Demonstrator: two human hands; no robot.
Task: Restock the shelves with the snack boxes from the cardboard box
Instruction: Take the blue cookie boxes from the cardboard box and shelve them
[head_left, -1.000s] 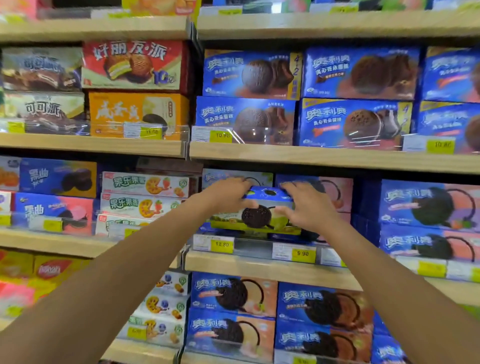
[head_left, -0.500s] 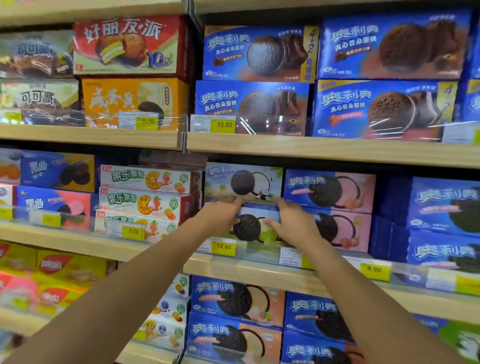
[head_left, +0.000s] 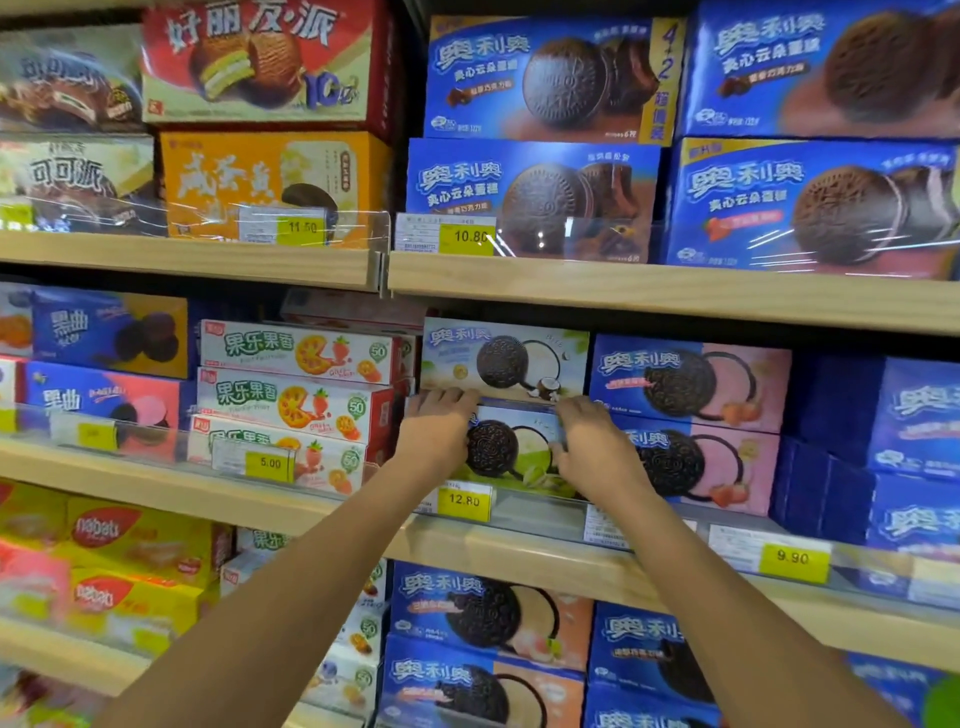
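Wooden shelf (head_left: 519, 558) packed with blurred cartons (head_left: 691, 384): left hand (head_left: 436, 434) and right hand (head_left: 592, 449) clasp the green snack box (head_left: 514, 447), covering both of its ends.

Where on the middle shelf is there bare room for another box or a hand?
Little. A dark gap runs above the fruit biscuit stack, under the upper shelf board; a thinner strip lies above the pink boxes. Round the green box, gripped by the left hand and right hand, it is packed: coconut box on top, neighbours tight beside.
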